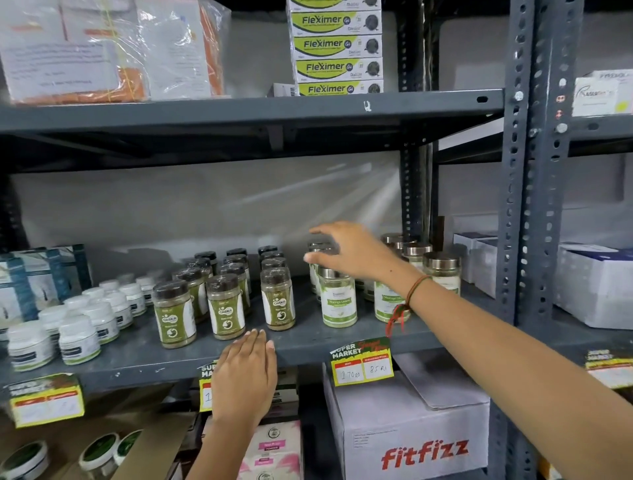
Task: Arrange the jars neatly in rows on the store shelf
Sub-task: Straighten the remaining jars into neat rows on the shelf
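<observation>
Overhead, grey steel shelf [308, 339] holds jars [337, 298]; right hand [346, 251] and left hand [245, 373] fingers spread, empty.

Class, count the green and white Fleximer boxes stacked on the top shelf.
5 green and white Fleximer boxes in one stack on the grey metal top shelf: bottom, second, third, fourth, and a fifth cut off by the frame. More may sit above.

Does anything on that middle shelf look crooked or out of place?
Mostly tidy. The silver-lidded glass jars look the least even: their rows stagger, and the right hand hovers open above them. The dark-capped green-powder jars and white bottles stand upright; nothing spilled.
</observation>
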The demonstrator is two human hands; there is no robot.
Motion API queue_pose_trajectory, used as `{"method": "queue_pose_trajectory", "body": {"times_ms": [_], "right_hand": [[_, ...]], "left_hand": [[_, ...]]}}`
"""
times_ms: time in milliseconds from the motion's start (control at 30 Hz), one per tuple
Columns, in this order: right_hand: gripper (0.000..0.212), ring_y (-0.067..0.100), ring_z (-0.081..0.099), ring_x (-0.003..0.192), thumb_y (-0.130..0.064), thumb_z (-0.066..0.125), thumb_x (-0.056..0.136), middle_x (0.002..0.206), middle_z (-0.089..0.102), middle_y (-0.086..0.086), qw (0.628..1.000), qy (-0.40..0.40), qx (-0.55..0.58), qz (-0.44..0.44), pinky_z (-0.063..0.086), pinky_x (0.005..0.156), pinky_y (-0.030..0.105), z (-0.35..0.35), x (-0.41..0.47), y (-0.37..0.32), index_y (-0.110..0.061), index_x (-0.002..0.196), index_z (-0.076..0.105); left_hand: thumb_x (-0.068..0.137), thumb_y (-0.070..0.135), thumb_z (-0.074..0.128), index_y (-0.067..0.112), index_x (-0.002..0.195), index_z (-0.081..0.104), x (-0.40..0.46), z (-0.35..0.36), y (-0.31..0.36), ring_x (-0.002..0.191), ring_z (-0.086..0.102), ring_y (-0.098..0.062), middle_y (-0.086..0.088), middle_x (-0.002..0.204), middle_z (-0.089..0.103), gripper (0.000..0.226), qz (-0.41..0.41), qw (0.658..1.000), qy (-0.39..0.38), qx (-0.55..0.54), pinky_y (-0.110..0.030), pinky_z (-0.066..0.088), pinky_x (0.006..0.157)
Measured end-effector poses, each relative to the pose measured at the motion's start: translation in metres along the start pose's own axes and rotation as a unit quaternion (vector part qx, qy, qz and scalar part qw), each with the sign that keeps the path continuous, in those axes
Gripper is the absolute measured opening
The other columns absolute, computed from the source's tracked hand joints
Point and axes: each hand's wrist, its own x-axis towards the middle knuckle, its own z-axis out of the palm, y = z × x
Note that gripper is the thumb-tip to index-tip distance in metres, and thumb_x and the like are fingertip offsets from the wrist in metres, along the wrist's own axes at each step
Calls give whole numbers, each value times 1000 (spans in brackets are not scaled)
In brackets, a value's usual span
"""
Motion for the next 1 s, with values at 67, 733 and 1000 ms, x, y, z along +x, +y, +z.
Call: {"method": "queue_pose_trajectory", "body": {"times_ms": [67, 733, 1000], "right_hand": [[69, 24, 49, 132, -65, 56, 86, 145, 53, 3, 999, -41, 5, -29, 45, 103, 50, 16, 12, -22, -26, 143, 48], [82, 33, 55, 124, -60, 74, 76, 137, 60, 9, 986, -162, -47, -9, 48, 99, 46, 58, 47, -48, -20, 143, 50], [81, 35, 52, 128, -57, 72, 79, 143, 55, 10, 984, -169, -55, 0, 48, 99, 50, 54, 40, -56, -22, 147, 44]], "left_hand": [[93, 37, 28, 10, 118, 63, 1, 1, -1, 113, 60, -21, -7, 119, 68, 51, 2, 1000, 0, 2, -39, 45, 100], [96, 37, 28, 13, 123, 60, 2, 5, -6, 119, 56, -17, -5, 126, 64, 48, 21, 1000, 9, -7, -36, 41, 105], [96, 38, 24, 14, 126, 57, 2, 5, -5, 123, 52, -16, -4, 130, 61, 50, 22, 1000, 13, -8, -34, 38, 108]]}}
